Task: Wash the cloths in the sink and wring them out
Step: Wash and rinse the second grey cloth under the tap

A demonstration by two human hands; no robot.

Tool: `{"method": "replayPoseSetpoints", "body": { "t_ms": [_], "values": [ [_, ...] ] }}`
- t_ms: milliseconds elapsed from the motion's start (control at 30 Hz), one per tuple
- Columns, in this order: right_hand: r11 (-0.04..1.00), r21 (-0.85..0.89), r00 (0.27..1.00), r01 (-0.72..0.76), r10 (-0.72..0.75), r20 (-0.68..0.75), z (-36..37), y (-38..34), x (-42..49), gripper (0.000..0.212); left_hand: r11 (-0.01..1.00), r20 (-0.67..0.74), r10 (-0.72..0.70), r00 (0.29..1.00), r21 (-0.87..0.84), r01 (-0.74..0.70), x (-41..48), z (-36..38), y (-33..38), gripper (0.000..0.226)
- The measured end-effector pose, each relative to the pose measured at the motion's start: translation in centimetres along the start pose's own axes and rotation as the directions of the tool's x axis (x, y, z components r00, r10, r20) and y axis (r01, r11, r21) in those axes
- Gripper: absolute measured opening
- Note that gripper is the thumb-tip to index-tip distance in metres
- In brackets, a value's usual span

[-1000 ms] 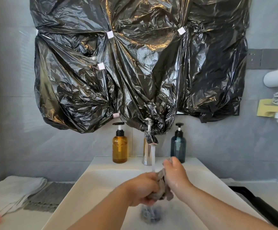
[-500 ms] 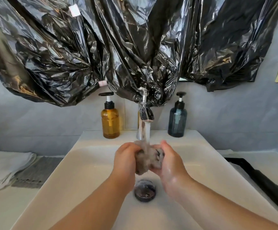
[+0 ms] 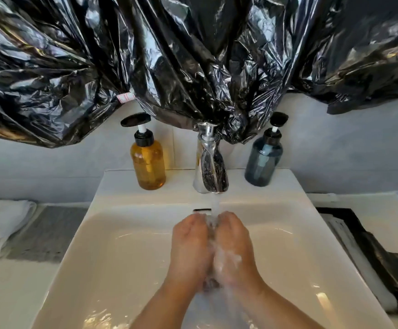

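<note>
Both left hand and right hand squeeze cloth under tap

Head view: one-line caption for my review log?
Under the running tap, the left hand and right hand squeeze a grey cloth over the white sink; amber bottle and blue bottle behind.

bathroom: white sink, chrome tap, two pump bottles, folded towels.
</note>
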State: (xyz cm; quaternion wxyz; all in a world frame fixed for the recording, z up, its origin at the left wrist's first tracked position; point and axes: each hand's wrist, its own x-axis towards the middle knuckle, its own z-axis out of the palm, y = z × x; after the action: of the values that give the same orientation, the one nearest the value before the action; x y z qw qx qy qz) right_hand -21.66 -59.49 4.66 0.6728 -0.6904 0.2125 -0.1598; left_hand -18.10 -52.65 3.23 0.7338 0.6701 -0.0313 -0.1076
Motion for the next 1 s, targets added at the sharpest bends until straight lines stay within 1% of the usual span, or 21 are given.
{"method": "replayPoseSetpoints", "body": {
  "t_ms": [67, 133, 167, 233, 267, 300, 367, 400, 433, 467, 500, 533, 567, 600, 633, 700, 767, 833, 900, 933, 1000],
  "values": [
    [0.998, -0.022, 0.998, -0.062, 0.061, -0.033, -0.2, -0.4, 0.5, 0.034, 0.997, 0.076, -0.068, 0.995, 0.039, 0.065, -0.3, -0.3, 0.7, 0.024],
    [0.986, -0.119, 0.993, -0.114, 0.108, -0.05, -0.2, -0.6, 0.4, 0.027, 0.986, 0.123, -0.163, 0.979, 0.041, 0.159, -0.8, -1.1, 1.4, 0.023],
    [0.979, -0.136, 0.988, -0.151, 0.144, -0.058, -0.4, -0.7, 0.1, 0.024, 0.976, 0.167, -0.217, 0.962, 0.016, 0.217, -1.1, -1.6, 1.8, 0.027],
    [0.963, -0.129, 0.972, -0.235, 0.234, -0.023, -1.5, -1.4, -0.5, 0.016, 0.933, 0.326, -0.313, 0.892, -0.07, 0.353, -1.6, -2.8, 2.7, 0.044],
    [0.955, -0.153, 0.966, -0.255, 0.26, 0.012, -2.0, -2.1, -0.8, 0.017, 0.913, 0.36, -0.331, 0.872, -0.109, 0.392, -1.7, -3.4, 3.2, 0.048],
    [0.945, -0.222, 0.966, -0.24, 0.256, 0.044, -2.6, -3.4, -1.2, 0.024, 0.898, 0.337, -0.354, 0.872, -0.138, 0.418, -1.8, -4.1, 3.9, 0.044],
    [0.906, -0.41, 0.992, -0.103, 0.126, 0.029, -3.6, -7.0, -1.1, 0.023, 0.872, 0.22, -0.413, 0.884, -0.184, 0.453, -1.6, -5.1, 5.2, 0.022],
    [0.871, -0.491, 1.0, 0.005, -0.014, -0.013, -3.7, -9.2, -1.1, 0.023, 0.863, 0.191, -0.434, 0.881, -0.193, 0.467, -1.7, -5.6, 5.8, 0.021],
    [0.819, -0.557, 0.98, 0.138, -0.193, -0.04, -3.6, -11.4, -0.4, 0.026, 0.861, 0.199, -0.439, 0.876, -0.187, 0.474, -1.5, -5.7, 6.6, 0.021],
    [0.74, -0.62, 0.943, 0.26, -0.332, 0.0, -3.4, -13.5, 0.1, 0.032, 0.855, 0.222, -0.446, 0.867, -0.179, 0.486, -1.8, -5.8, 7.4, 0.018],
    [0.65, -0.675, 0.915, 0.348, -0.391, 0.095, -3.0, -15.3, 0.7, 0.04, 0.851, 0.248, -0.448, 0.859, -0.177, 0.495, -2.1, -6.0, 8.2, 0.018],
    [0.571, -0.707, 0.896, 0.417, -0.387, 0.216, -2.3, -16.6, 1.5, 0.047, 0.855, 0.255, -0.431, 0.866, -0.19, 0.482, -2.1, -6.0, 8.9, 0.022],
    [0.52, -0.728, 0.893, 0.446, -0.314, 0.323, -1.6, -17.5, 1.9, 0.05, 0.858, 0.254, -0.42, 0.871, -0.201, 0.473, -2.2, -6.2, 9.5, 0.026],
    [0.491, -0.749, 0.895, 0.445, -0.233, 0.379, -0.9, -17.8, 2.0, 0.051, 0.861, 0.253, -0.411, 0.876, -0.206, 0.464, -2.4, -6.6, 10.1, 0.028],
    [0.468, -0.759, 0.891, 0.453, -0.207, 0.404, -0.5, -17.9, 1.9, 0.05, 0.868, 0.272, -0.389, 0.88, -0.213, 0.449, -2.5, -6.8, 10.7, 0.028],
    [0.445, -0.745, 0.868, 0.497, -0.257, 0.426, -0.2, -17.9, 1.3, 0.045, 0.877, 0.322, -0.344, 0.882, -0.225, 0.425, -2.6, -7.4, 11.9, 0.021],
    [0.404, -0.753, 0.854, 0.519, -0.202, 0.48, -0.5, -17.5, 0.2, 0.042, 0.877, 0.381, -0.304, 0.873, -0.247, 0.413, -3.0, -8.1, 13.5, 0.026],
    [0.439, -0.75, 0.864, 0.495, -0.16, 0.478, -1.4, -17.3, -0.8, 0.039, 0.879, 0.454, -0.246, 0.857, -0.269, 0.395, -3.0, -8.9, 15.0, 0.033],
    [0.516, -0.723, 0.885, 0.46, -0.194, 0.424, -1.9, -17.3, -2.3, 0.038, 0.89, 0.518, -0.191, 0.834, -0.268, 0.37, -2.9, -9.5, 16.2, 0.041],
    [0.574, -0.702, 0.899, 0.422, -0.16, 0.408, -1.9, -17.3, -3.3, 0.041, 0.896, 0.544, -0.169, 0.822, -0.264, 0.358, -2.7, -9.7, 16.8, 0.046],
    [0.741, -0.612, 0.913, 0.276, -0.003, 0.409, -1.6, -17.1, -5.4, 0.054, 0.907, 0.577, -0.13, 0.806, -0.259, 0.332, -2.8, -9.9, 18.1, 0.052]
  ]
}}
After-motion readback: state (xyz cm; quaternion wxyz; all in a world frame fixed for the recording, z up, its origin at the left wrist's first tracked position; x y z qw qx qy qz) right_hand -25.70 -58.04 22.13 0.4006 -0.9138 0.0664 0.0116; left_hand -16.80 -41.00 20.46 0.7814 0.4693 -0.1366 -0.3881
